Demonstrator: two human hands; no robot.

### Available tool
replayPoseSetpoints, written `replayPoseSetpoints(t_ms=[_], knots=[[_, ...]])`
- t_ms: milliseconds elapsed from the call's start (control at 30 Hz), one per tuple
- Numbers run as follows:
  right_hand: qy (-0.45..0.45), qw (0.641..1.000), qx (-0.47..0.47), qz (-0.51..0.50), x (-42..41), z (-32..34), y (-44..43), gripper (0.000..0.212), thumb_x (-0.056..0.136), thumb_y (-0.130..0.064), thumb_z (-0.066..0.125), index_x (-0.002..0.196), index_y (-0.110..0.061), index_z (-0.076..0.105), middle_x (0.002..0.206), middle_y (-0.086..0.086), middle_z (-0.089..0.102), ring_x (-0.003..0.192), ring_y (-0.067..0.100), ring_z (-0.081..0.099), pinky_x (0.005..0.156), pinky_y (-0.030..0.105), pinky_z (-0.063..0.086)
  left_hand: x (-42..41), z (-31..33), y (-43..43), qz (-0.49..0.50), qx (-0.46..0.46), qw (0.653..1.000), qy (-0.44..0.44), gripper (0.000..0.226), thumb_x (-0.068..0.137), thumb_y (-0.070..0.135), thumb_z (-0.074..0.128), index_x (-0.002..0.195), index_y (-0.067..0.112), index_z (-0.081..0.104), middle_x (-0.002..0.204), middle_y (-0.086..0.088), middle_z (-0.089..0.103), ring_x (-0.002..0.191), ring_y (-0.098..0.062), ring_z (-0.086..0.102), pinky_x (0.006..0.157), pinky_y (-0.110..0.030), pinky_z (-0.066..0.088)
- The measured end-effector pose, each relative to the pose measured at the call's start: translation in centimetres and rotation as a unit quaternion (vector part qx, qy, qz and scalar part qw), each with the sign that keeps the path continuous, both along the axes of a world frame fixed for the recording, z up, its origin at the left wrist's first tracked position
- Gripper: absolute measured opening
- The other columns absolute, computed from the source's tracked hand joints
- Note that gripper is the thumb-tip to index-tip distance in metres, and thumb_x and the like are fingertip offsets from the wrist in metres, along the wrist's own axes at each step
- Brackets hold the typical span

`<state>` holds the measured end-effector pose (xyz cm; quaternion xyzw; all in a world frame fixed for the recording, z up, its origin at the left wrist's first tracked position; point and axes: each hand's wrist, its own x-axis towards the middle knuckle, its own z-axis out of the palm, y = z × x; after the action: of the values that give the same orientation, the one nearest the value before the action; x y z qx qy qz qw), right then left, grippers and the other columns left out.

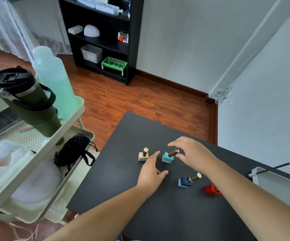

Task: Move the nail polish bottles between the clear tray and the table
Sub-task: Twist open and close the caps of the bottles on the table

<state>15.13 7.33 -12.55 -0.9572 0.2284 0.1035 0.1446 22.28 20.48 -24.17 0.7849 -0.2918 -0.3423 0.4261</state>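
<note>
Several nail polish bottles with gold caps stand on the black table (123, 197). A beige bottle (143, 155) is farthest left, a light blue bottle (168, 157) sits in the middle, a dark blue bottle (187, 181) is nearer me, and a red bottle (212, 190) is partly hidden behind my right forearm. My right hand (191, 152) hovers over the light blue bottle's cap with fingers spread, not closed on it. My left hand (151, 174) is open just left of that bottle, holding nothing. The clear tray (276, 185) lies at the table's right edge.
A pale green cart (67, 126) stands left of the table with a dark green tumbler (27, 101), a translucent green bottle (53, 80) and a dark pouch (74, 150). A black shelf unit (102, 35) stands by the far wall on the wooden floor.
</note>
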Motion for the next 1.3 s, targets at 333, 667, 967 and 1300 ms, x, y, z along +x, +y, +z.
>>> replayPoseSetpoints(t_ms=[333, 667, 967, 1300], knots=[[0.034, 0.999, -0.024, 0.021, 1.0, -1.6, -0.5, 0.021, 0.091, -0.026, 0.056, 0.107, -0.015, 0.065, 0.105, 0.003, 0.063, 0.097, 0.021, 0.059, 0.085, 0.031, 0.047, 0.4, -1.1, -2.2, 0.047, -0.046, 0.997, 0.039, 0.027, 0.085, 0.014, 0.068, 0.106, 0.03, 0.065, 0.089, 0.014, 0.066, 0.058, -0.001, 0.058, 0.055, -0.004, 0.043], [0.074, 0.995, -0.067, 0.01, 1.4, -1.2, -0.3, 0.024, 0.088, -0.034, 0.059, 0.099, -0.014, 0.067, 0.097, 0.007, 0.069, 0.088, 0.024, 0.063, 0.076, 0.033, 0.052, 0.3, -1.5, -1.9, 0.02, -0.063, 0.998, 0.017, 0.026, 0.086, 0.013, 0.066, 0.107, 0.029, 0.066, 0.086, 0.017, 0.066, 0.056, 0.006, 0.053, 0.061, -0.011, 0.042], [0.101, 0.993, -0.057, 0.003, 1.5, -1.2, -0.4, 0.027, 0.09, -0.036, 0.057, 0.1, -0.013, 0.067, 0.095, 0.008, 0.07, 0.084, 0.023, 0.065, 0.072, 0.031, 0.05, 0.3, -1.6, -1.9, 0.021, -0.066, 0.998, -0.002, 0.028, 0.087, 0.015, 0.066, 0.11, 0.03, 0.066, 0.091, 0.019, 0.066, 0.063, 0.006, 0.054, 0.068, -0.014, 0.044], [0.068, 0.996, -0.058, 0.0, 1.4, -1.0, -0.2, 0.03, 0.086, -0.043, 0.061, 0.089, -0.014, 0.065, 0.086, 0.006, 0.068, 0.077, 0.021, 0.063, 0.066, 0.03, 0.047, 0.2, -1.7, -1.8, 0.019, -0.073, 0.997, -0.003, 0.029, 0.087, 0.013, 0.065, 0.111, 0.027, 0.066, 0.097, 0.013, 0.069, 0.063, 0.004, 0.053, 0.073, -0.017, 0.047]])
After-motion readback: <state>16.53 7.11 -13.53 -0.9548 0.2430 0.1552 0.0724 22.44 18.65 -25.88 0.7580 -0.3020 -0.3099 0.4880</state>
